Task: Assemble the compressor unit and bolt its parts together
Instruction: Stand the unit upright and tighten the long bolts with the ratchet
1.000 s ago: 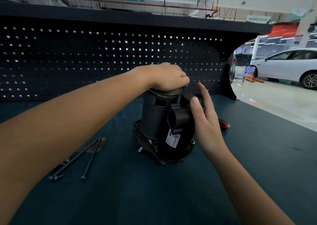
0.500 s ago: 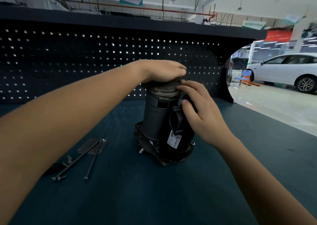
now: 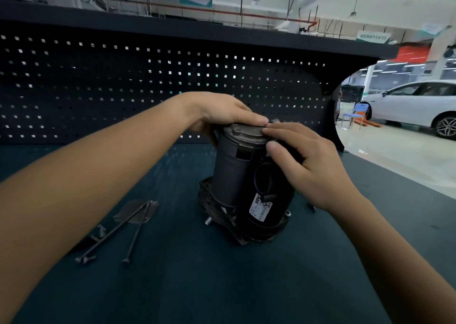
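We are holding the compressor unit (image 3: pixel 246 188) between both hands; it is standing on its wide black base with its long axis upright, leaning slightly away from us, and its grey cap (image 3: pixel 244 132) is facing up. Our left hand (image 3: pixel 222 111) is cupping the cap from above and from the left, with the thumb lying along the near rim and the fingers curving over the far side. Our right hand (image 3: pixel 313 165) is pinching the cap's right rim, forefinger on top and thumb just under the edge, while the other fingers are curling against the black housing. Below the right thumb a white label (image 3: pixel 260 206) is facing us, and a short metal stub (image 3: pixel 208 221) is sticking out of the base towards our left.

The unit is sitting on a dark teal bench mat (image 3: pixel 222 286). Behind the grip a dark pegboard (image 3: pixel 111 89) is closing off the bench. Far to the right of it a workshop floor is opening out, where a white car (image 3: pixel 414 106) and a blue chair (image 3: pixel 355 115) are standing.

The mat is running on towards us below the grip and out to the right of the right hand. Well to the lower left of the grip, two long bolts (image 3: pixel 116 232) are lying with their far ends on a thin grey plate (image 3: pixel 137 211), apart from the unit.
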The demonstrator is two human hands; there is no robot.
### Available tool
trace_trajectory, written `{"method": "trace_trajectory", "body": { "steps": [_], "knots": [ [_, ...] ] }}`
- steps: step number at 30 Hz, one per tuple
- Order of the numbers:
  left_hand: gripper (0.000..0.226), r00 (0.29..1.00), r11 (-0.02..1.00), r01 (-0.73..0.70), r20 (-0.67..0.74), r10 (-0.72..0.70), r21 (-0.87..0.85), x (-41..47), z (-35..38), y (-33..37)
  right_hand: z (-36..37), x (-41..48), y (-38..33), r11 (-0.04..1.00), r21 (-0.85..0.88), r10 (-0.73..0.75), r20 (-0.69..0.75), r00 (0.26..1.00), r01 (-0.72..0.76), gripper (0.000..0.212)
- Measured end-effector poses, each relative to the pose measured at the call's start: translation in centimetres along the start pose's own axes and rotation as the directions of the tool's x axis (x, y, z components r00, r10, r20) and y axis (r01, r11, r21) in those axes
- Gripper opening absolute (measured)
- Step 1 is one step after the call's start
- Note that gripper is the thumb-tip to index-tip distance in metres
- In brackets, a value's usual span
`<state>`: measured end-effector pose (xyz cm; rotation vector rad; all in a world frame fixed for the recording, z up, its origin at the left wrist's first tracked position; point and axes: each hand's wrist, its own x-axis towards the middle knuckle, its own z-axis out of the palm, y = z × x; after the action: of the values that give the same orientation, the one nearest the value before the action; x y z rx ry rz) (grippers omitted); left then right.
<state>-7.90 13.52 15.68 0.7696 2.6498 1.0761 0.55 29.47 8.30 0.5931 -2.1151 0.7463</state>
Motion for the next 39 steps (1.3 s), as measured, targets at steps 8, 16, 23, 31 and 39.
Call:
{"method": "trace_trajectory", "body": {
  "steps": [8, 16, 23, 31, 39],
  "knots": [
    [0.049, 0.989, 0.998, 0.024, -0.143, -0.031, -0.049, 0.0, 0.5, -0.5, -0.1, 1.2, -0.9, 0.982, -0.163, -0.103, -0.049, 0.993, 0.094, 0.034],
    [0.074, 0.978, 0.922, 0.116, -0.12, -0.171, -0.369, -1.0, 0.1, -0.3, -0.6, 2.2, -0.1, 0.985, -0.163, -0.061, 0.031, 0.998, 0.065, 0.04],
    [0.074, 0.955, 0.9, 0.139, -0.184, -0.232, -0.414, -4.3, -2.1, -5.4, -1.0, 2.4, -1.9, 0.972, -0.233, -0.003, 0.115, 0.993, 0.03, 0.04],
    [0.048, 0.886, 0.929, 0.329, -0.285, -0.366, -0.171, -10.6, -2.7, -12.9, 0.0, 2.0, -4.0, 0.919, -0.393, 0.109, 0.205, 0.973, -0.02, 0.073],
    [0.025, 0.814, 0.853, 0.46, -0.5, -0.295, 0.247, -13.5, -3.0, -17.6, 0.6, 1.5, -4.3, 0.9, -0.436, 0.059, 0.156, 0.986, 0.015, 0.067]
  ]
}}
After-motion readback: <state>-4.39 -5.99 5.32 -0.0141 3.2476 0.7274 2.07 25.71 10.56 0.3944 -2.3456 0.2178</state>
